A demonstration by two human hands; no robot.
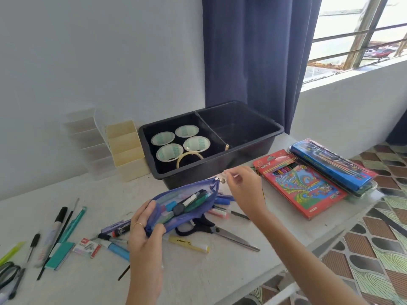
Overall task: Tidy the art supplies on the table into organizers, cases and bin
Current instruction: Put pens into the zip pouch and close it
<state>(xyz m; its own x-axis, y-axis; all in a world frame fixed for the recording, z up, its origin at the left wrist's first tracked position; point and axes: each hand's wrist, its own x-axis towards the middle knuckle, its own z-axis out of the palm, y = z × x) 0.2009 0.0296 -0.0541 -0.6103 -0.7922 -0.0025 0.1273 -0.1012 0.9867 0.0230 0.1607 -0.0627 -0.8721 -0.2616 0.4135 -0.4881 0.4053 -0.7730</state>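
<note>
The left hand (pixel 144 221) grips the near end of the blue mesh pencil case (pixel 187 203), thumb and fingers curled round it, above the white table (pixel 198 271). Behind it, the black bin (pixel 248 153) holds tape rolls (pixel 196 143) in its left compartment. The right hand (pixel 244 190) hovers by the case's zipper pull (pixel 221 180), fingertips drawn together. They are blurred, so I cannot tell whether they pinch it.

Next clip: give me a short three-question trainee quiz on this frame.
1. True or false: the tape rolls lie in the bin's left compartment.
2. The left hand grips: A. bin B. pouch C. tape roll.
3. Name the tool whose handles lie partly under the pouch.
Key: 1 true; 2 B; 3 scissors.
</note>
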